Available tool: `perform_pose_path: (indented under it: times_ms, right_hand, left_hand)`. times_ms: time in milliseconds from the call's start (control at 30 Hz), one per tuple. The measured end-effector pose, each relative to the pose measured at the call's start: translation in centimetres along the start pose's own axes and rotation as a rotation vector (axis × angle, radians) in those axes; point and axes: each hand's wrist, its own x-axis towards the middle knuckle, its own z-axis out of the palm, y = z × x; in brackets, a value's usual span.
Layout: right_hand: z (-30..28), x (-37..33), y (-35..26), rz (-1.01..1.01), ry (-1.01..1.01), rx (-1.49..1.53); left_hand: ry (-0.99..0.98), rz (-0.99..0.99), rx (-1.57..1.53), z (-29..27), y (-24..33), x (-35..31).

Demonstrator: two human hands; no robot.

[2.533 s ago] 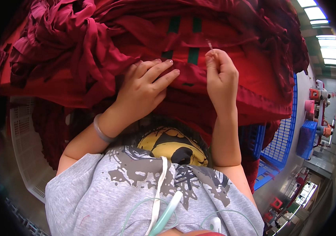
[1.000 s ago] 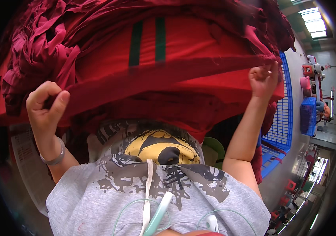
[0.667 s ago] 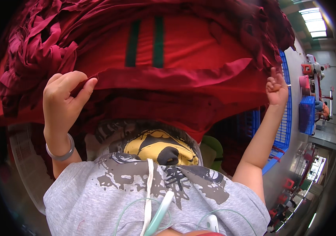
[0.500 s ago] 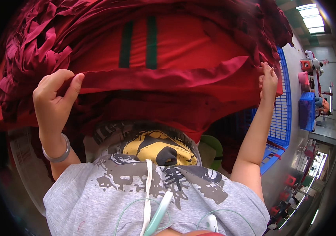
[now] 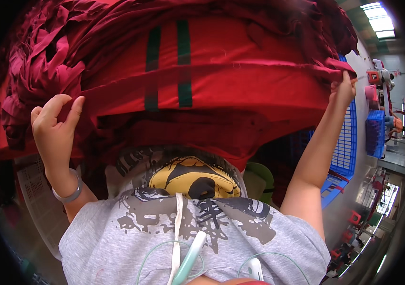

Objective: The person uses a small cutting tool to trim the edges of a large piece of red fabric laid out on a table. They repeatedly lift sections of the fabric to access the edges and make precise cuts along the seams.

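A long dark-red fabric strip (image 5: 269,63) is stretched almost straight between my two hands, narrow and slightly slanted upward to the right. My left hand (image 5: 56,128) pinches its left end between thumb and fingers. At the other end, my right hand (image 5: 344,90) grips a folded bit of the strip, past the table's right edge. Beneath the strip lies a bright red cloth (image 5: 231,90) with two dark green bands (image 5: 184,52) showing on it. More dark-red cloth hangs over the near edge toward my lap.
Heaped dark-red strips (image 5: 46,71) cover the left and far sides of the table. A blue plastic crate (image 5: 344,147) stands below my right forearm. A pale perforated bin (image 5: 36,190) is at my left. Farther right are another blue crate (image 5: 376,133), stools and people.
My hands have moved apart, the right one outward to the right and the left one slightly left. The strip has gone from wide and loose to narrow and taut.
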Motion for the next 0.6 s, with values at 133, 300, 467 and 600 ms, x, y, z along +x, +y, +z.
perform_pose_path:
  times_ms: [133,300,467,600]
  right_hand:
    - [-4.7,4.0,1.9,0.17,0.087,0.151]
    - [-8.6,7.1,3.4,0.223,0.21,0.239]
    - [-11.8,12.1,6.8,0.077,0.345,-0.232]
    - [-15.2,14.5,9.6,-0.038,0.251,-0.674]
  left_hand:
    - [-0.012,0.135,-0.071,2.0,1.9,0.7]
    - [-0.122,0.111,-0.11,2.5,2.9,1.7]
    - [-0.248,0.069,-0.03,3.6,3.8,1.6]
    - [-0.238,0.052,-0.004,4.7,4.6,1.4]
